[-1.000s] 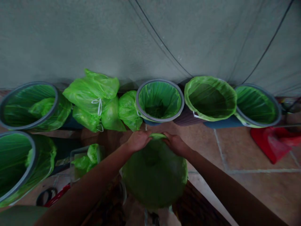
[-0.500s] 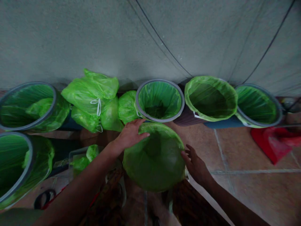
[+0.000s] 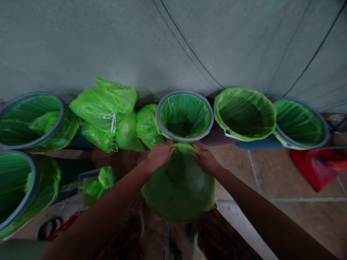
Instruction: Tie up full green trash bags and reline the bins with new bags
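Left of the near bin [image 3: 213, 187], crinkled green bags [image 3: 108, 104] sit tied. The left hand's [image 3: 159, 157] fingers grip its thin, filmy liner [image 3: 177, 195] at the far edge. Beyond stands a lined bin with a smooth grey rim [image 3: 187, 139]. The right hand's [image 3: 206, 159] fingers pinch that liner too, already spread round the near bin's mouth; no grey rim shows there.

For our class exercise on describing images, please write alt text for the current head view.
Two bare hands, left and right, grip the far rim of a bin lined in green plastic. Beyond stand three more lined bins and knotted green bags against a grey wall.
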`<action>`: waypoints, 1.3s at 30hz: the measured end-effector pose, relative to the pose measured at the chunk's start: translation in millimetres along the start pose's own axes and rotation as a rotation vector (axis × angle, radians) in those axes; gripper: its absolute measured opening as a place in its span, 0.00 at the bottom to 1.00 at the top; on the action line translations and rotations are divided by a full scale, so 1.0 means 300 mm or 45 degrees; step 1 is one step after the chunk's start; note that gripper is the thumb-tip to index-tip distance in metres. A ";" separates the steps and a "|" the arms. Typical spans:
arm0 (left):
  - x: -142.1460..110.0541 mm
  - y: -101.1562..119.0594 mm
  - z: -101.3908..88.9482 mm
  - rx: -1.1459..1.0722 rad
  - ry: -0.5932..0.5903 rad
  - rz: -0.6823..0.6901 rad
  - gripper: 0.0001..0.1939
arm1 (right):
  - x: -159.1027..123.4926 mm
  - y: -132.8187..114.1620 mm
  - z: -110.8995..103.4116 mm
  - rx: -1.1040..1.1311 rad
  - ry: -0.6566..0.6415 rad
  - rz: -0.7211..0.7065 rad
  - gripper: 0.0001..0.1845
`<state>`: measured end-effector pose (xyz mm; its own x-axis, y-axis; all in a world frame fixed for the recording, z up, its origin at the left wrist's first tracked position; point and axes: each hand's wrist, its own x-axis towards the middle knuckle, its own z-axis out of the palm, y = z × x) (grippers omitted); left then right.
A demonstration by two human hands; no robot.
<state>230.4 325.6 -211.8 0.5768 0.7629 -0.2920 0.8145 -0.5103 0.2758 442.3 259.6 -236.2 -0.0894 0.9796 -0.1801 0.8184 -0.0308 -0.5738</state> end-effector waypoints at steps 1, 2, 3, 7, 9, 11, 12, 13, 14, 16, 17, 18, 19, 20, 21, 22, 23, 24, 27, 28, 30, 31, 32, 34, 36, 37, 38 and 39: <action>0.002 -0.007 0.000 -0.017 -0.016 0.011 0.15 | -0.006 0.004 -0.005 -0.013 -0.020 0.006 0.22; 0.004 -0.012 0.000 -0.035 -0.027 0.020 0.15 | -0.013 0.005 -0.010 -0.017 -0.036 0.020 0.22; 0.006 -0.014 0.000 -0.052 -0.032 0.031 0.15 | -0.023 0.003 -0.014 -0.007 -0.047 0.036 0.22; 0.011 0.009 0.009 -0.094 -0.105 0.113 0.16 | -0.125 -0.034 0.014 0.121 0.012 0.222 0.21; 0.014 0.034 0.007 -0.125 -0.135 0.231 0.22 | -0.214 -0.058 0.055 0.197 0.124 0.399 0.22; 0.015 0.054 -0.009 -0.184 -0.126 0.360 0.36 | -0.310 -0.078 0.101 0.270 0.242 0.577 0.26; 0.012 0.056 -0.024 -0.227 -0.119 0.400 0.43 | -0.353 -0.085 0.120 0.316 0.285 0.638 0.28; 0.005 0.053 -0.042 -0.276 -0.114 0.421 0.47 | -0.391 -0.089 0.134 0.357 0.293 0.686 0.30; -0.007 0.043 -0.063 -0.332 -0.111 0.431 0.49 | -0.421 -0.091 0.141 0.389 0.281 0.736 0.33; -0.040 0.008 -0.105 -0.460 -0.104 0.439 0.46 | -0.453 -0.088 0.131 0.413 0.262 0.793 0.43; -0.060 -0.014 -0.124 -0.517 -0.091 0.434 0.42 | -0.455 -0.083 0.115 0.392 0.285 0.786 0.47; -0.079 -0.034 -0.139 -0.563 -0.061 0.390 0.38 | -0.446 -0.076 0.093 0.351 0.328 0.743 0.49; -0.097 -0.051 -0.150 -0.588 -0.018 0.314 0.34 | -0.427 -0.070 0.067 0.299 0.384 0.666 0.48; -0.112 -0.063 -0.155 -0.597 0.015 0.236 0.30 | -0.398 -0.064 0.040 0.237 0.433 0.558 0.44; -0.123 -0.069 -0.153 -0.596 0.040 0.162 0.27 | -0.360 -0.059 0.015 0.186 0.443 0.442 0.38; -0.130 -0.070 -0.146 -0.586 0.051 0.112 0.25 | -0.315 -0.057 -0.005 0.154 0.423 0.325 0.32; -0.133 -0.066 -0.132 -0.569 0.051 0.090 0.23 | -0.266 -0.057 -0.020 0.131 0.359 0.206 0.28; -0.134 -0.060 -0.113 -0.545 0.045 0.091 0.23 | -0.215 -0.059 -0.027 0.112 0.277 0.104 0.26; -0.131 -0.046 -0.039 -0.418 -0.007 0.134 0.21 | -0.089 -0.069 -0.008 0.049 0.027 -0.115 0.24; -0.130 -0.045 -0.014 -0.370 -0.033 0.134 0.21 | -0.062 -0.070 0.008 0.039 -0.045 -0.149 0.24; -0.129 -0.051 0.028 -0.290 -0.078 0.113 0.21 | -0.034 -0.067 0.040 0.047 -0.146 -0.163 0.24; -0.129 -0.056 0.043 -0.260 -0.089 0.100 0.20 | -0.031 -0.063 0.054 0.061 -0.169 -0.157 0.25; -0.129 -0.060 0.053 -0.236 -0.094 0.091 0.20 | -0.031 -0.058 0.065 0.074 -0.177 -0.152 0.25; -0.126 -0.064 0.058 -0.204 -0.104 0.087 0.19 | -0.038 -0.050 0.077 0.087 -0.168 -0.149 0.25; -0.120 -0.065 0.049 -0.187 -0.139 0.100 0.18 | -0.047 -0.046 0.077 0.078 -0.162 -0.135 0.24; -0.116 -0.065 0.039 -0.180 -0.154 0.115 0.19 | -0.052 -0.045 0.074 0.071 -0.162 -0.112 0.25; -0.112 -0.065 0.028 -0.178 -0.157 0.142 0.20 | -0.061 -0.044 0.070 0.068 -0.155 -0.073 0.25; -0.109 -0.067 0.015 -0.183 -0.140 0.177 0.23 | -0.074 -0.042 0.065 0.065 -0.138 -0.016 0.27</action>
<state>195.5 309.2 -211.9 0.6925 0.6374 -0.3379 0.7142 -0.5399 0.4454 422.8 234.4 -240.6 -0.1625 0.9527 -0.2566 0.7872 -0.0316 -0.6159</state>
